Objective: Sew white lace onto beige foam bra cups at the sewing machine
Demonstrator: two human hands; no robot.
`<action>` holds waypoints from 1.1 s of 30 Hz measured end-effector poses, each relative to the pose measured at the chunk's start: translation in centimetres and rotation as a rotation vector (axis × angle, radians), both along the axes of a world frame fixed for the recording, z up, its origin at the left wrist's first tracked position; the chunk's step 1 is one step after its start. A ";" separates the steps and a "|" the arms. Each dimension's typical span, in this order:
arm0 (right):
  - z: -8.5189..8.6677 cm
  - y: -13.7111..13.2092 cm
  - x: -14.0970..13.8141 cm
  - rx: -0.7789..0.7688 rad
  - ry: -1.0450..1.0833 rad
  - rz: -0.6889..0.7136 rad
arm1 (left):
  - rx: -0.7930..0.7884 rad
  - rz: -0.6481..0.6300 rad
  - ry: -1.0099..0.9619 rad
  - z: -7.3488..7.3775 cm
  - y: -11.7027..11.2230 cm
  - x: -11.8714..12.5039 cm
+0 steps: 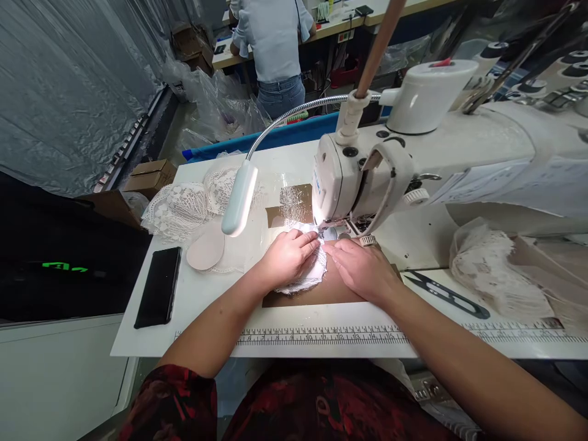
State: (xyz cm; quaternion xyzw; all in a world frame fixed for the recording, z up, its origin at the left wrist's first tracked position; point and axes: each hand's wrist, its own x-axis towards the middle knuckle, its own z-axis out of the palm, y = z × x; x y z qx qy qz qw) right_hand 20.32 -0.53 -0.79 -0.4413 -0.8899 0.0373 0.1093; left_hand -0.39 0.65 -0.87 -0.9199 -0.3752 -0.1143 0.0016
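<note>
Under the presser foot area of a white sewing machine (337,177) lies a white lace piece (305,278) with a rounded lower edge. My left hand (290,254) rests over it, fingers bunched together and pointing toward the needle, holding the fabric down. From the other side my right hand (361,266) has its fingertips closed at the lace's right edge, close to the needle; whatever is between thumb and forefinger is mostly hidden. Beneath both hands is a brown plate (340,291) on the machine bed. The lamp light partly washes out the lace near the needle.
Left of the hands are lace pieces (179,211), a round beige pad (206,246), and a black phone (158,288). A lamp (240,199) overhangs them. Thread snips (448,295) and sheer fabric (500,269) lie right. A ruler strip (321,335) lines the front edge. Another person (278,49) works behind.
</note>
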 end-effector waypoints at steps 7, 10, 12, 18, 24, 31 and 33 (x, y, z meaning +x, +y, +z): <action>-0.3 -0.4 0.8 0.007 0.138 0.205 | -0.015 0.065 -0.068 0.5 -0.1 -0.4; -0.4 -0.3 0.7 -0.014 0.168 0.182 | -0.014 0.051 -0.035 0.3 -0.2 -0.2; -0.5 -0.2 0.6 -0.028 0.159 0.123 | -0.013 0.025 -0.016 0.2 -0.3 0.1; -0.1 0.1 0.2 -0.034 0.090 -0.068 | -0.038 -0.040 -0.037 0.2 -0.6 0.4; 0.8 0.2 -0.6 -0.017 -0.034 -0.042 | -0.057 -0.089 -0.095 0.4 -0.4 0.1; 0.4 0.1 -0.9 0.044 -0.079 -0.074 | -0.034 -0.072 -0.091 0.2 0.1 0.3; 0.3 0.1 -0.9 0.052 -0.078 -0.077 | -0.033 -0.068 -0.093 0.2 0.2 0.3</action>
